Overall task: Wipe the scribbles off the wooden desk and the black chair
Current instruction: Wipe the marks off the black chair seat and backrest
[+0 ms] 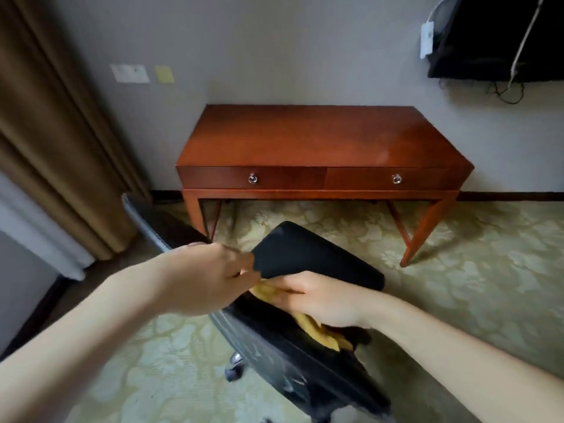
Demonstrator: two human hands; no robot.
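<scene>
Just below, the black chair tilts its cushion lengthwise away rightward, the left hand gripping its near corner, the right hand pressing a yellow cloth flat-fingered beside, the wooden desk well beyond.

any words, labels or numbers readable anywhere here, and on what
No text can be read anywhere.
White paper sheet on the wall: faint marks, too blurred to read.
Small yellow note beside it: nothing legible.
White tag by the black wall-mounted screen: nothing legible.
</scene>
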